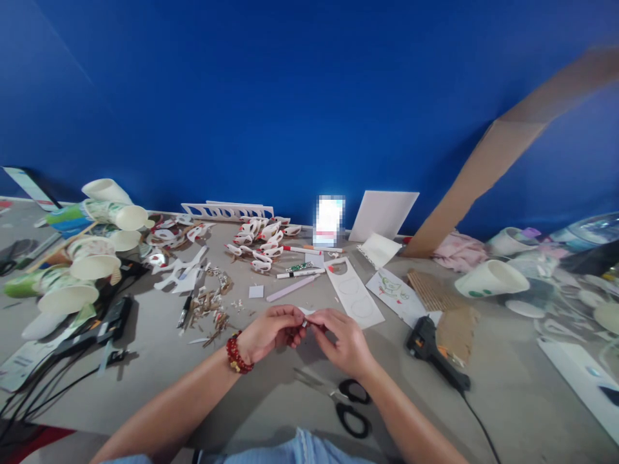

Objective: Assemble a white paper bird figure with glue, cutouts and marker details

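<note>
Small white piece (pixel 304 323) between fingertips, fingers of left hand (pixel 271 332) and right hand (pixel 344 341) clamped on it.

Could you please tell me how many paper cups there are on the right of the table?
2: a front cup, tipped over, and a rear cup beside the pink cloth; others may be hidden.

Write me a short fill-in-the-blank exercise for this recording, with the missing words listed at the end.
1. Just below the left hand and right hand, which pinch a small piece, lie black-handled ____.
2. A red beaded bracelet is on the ____ wrist.
3. The wall behind the table is ____.
4. The glue gun is nearer the ____ hand.

Missing words: scissors; left; blue; right.
</note>
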### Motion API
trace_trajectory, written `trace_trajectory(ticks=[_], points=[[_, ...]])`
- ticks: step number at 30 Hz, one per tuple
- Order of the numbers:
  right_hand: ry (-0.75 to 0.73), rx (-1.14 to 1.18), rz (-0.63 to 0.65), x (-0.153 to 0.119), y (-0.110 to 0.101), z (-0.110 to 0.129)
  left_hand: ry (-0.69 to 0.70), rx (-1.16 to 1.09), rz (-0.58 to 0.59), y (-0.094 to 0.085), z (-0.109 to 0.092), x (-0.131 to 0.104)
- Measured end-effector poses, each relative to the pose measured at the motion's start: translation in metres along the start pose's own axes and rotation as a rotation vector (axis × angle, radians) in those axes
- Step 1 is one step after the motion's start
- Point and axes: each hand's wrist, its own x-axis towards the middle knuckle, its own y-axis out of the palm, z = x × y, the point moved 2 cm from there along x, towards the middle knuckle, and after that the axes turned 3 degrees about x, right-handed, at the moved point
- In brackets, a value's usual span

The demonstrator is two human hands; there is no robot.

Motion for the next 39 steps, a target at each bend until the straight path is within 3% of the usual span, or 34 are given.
trace_trajectory(ticks=[10,13,18,28,39], points=[[0.247,0.088,-0.120,-0.006,0.009,-0.004,0.179,0.352,-0.083,0.006,0.001,0.002],[0.378,0.242,-0.148,-0.007,0.013,-0.008,0.251,0.438,-0.129,0.006,0.002,0.002],[0.557,0.593,-0.191,-0.010,0.022,-0.013,0.271,0.395,-0.146,0.007,0.004,0.003],[0.601,0.751,-0.266,-0.010,0.028,-0.010,0.324,0.401,-0.175,0.009,0.002,0.000],[0.574,0.629,-0.283,-0.015,0.030,-0.012,0.350,0.421,-0.225,0.013,0.001,0.000]])
